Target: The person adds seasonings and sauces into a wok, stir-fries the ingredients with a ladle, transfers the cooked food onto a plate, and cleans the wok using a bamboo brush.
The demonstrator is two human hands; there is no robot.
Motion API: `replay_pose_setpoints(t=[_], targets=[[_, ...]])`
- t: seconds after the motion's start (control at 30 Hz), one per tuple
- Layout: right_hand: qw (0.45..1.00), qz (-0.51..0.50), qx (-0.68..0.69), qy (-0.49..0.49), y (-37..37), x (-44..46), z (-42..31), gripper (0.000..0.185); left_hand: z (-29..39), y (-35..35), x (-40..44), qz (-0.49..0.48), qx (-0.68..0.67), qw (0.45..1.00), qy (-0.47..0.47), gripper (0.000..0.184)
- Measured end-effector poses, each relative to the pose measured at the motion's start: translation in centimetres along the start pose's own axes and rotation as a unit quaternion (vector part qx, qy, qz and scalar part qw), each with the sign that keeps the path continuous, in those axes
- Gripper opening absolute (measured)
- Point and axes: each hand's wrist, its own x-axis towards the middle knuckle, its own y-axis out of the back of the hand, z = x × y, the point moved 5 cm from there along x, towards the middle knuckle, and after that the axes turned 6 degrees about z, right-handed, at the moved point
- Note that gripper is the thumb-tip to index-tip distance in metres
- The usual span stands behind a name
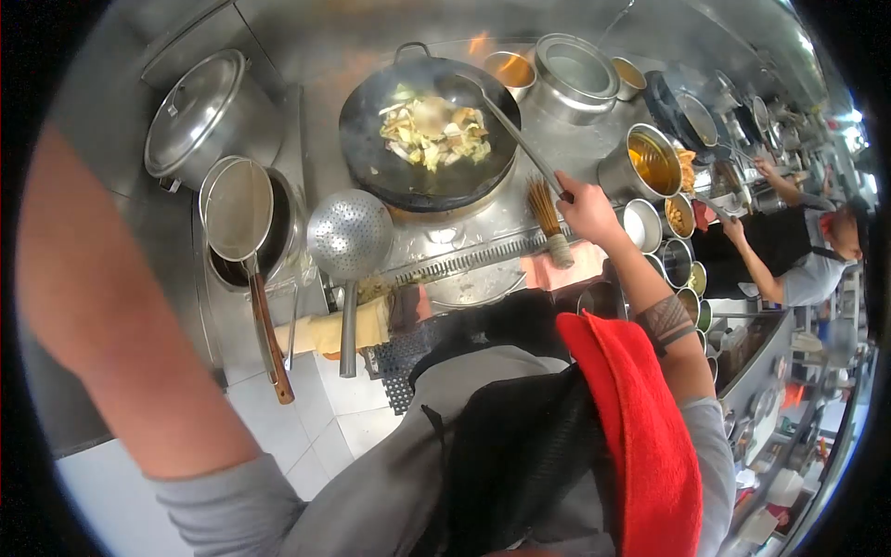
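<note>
My right hand [587, 212] is closed round the handle of a long metal ladle [516, 133], whose bowl rests at the upper right inside a black wok [371, 167]. Chopped vegetables and pale pieces [434, 135] lie in the wok. My left arm reaches up along the left edge of the view, and its hand is out of sight. Just left of my right hand a bamboo brush [548, 218] lies on the stove edge. A perforated skimmer [350, 236] is in front of the wok, beside a mesh strainer [236, 209] with a wooden handle.
A lidded steel pot [212, 116] stands at the left. Behind and right of the wok are a large steel container [575, 79], a pot of orange oil [652, 163] and several small ingredient tins. Another person [775, 251] works at the far right. Small flames show behind the wok.
</note>
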Motion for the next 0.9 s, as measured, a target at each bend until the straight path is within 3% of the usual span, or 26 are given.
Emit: replay_pose_setpoints(t=[0.23, 0.37, 0.43, 0.47, 0.5, 0.53, 0.57, 0.6, 0.63, 0.67, 0.7, 0.73, 0.77, 0.83, 0.87, 0.9], targets=[[0.995, 0.004, -0.102, -0.018, -2.3, 2.1, 0.0, 0.051, 0.5, -0.7, 1.7, -0.055, 0.018, 0.998, -0.012, 0.041], [0.994, 0.004, -0.105, -0.025, -7.3, 6.1, 0.4, 0.047, 0.3, -0.2, 1.6, -0.073, 0.02, 0.997, -0.005, 0.03], [0.99, -0.024, 0.129, 0.056, -11.4, 7.8, 0.6, 0.035, 0.0, 0.5, 0.7, -0.09, 0.015, 0.996, 0.014, 0.025], [0.99, -0.02, 0.129, 0.059, -10.3, 8.0, 0.1, 0.035, -0.2, 0.9, -0.6, -0.112, 0.009, 0.993, 0.034, 0.023], [0.928, -0.143, 0.327, -0.101, -9.2, 7.4, -0.5, 0.028, -0.4, 1.2, -2.1, -0.128, 0.002, 0.991, 0.047, 0.022], [0.791, -0.254, 0.498, -0.248, -7.7, 6.7, -2.2, 0.021, -0.8, 1.6, -4.5, -0.15, -0.007, 0.987, 0.065, 0.021], [0.766, -0.26, 0.512, -0.289, -5.0, 6.7, -2.5, 0.01, -1.2, 0.4, -8.5, -0.183, -0.032, 0.979, 0.083, 0.028], [0.793, -0.278, 0.462, -0.283, -3.7, 7.6, -0.1, 0.015, -1.6, -0.8, -12.5, -0.216, -0.055, 0.969, 0.102, 0.04], [0.869, -0.288, 0.324, -0.237, -1.4, 8.0, -0.3, 0.029, -2.0, -1.9, -16.5, -0.248, -0.076, 0.958, 0.123, 0.052], [0.92, -0.292, 0.178, -0.191, 0.6, 7.7, -0.6, 0.044, -2.5, -3.7, -20.8, -0.319, -0.106, 0.92, 0.202, 0.051], [0.918, -0.29, 0.182, -0.201, 0.1, 6.8, -0.1, 0.044, -2.9, -5.9, -25.4, -0.316, -0.134, 0.914, 0.214, 0.053], [0.983, -0.183, 0.024, -0.017, 0.5, 6.7, -0.5, 0.05, -2.0, -7.7, -29.1, -0.33, -0.153, 0.894, 0.262, 0.054], [0.974, -0.061, -0.139, 0.17, 0.9, 6.0, -1.7, 0.056, -0.4, -9.5, -31.9, -0.339, -0.17, 0.873, 0.307, 0.054], [0.986, -0.034, -0.11, 0.124, 1.9, 3.7, -2.1, 0.059, 3.9, -12.4, -35.2, -0.352, -0.158, 0.902, 0.194, 0.065], [0.993, -0.008, -0.083, 0.085, 2.8, 2.6, -1.6, 0.062, 5.0, -14.3, -36.5, -0.359, -0.167, 0.899, 0.186, 0.065], [0.988, 0.032, -0.099, 0.115, 2.2, 1.2, 0.0, 0.064, 6.5, -15.7, -37.2, -0.338, -0.182, 0.912, 0.146, 0.074]])
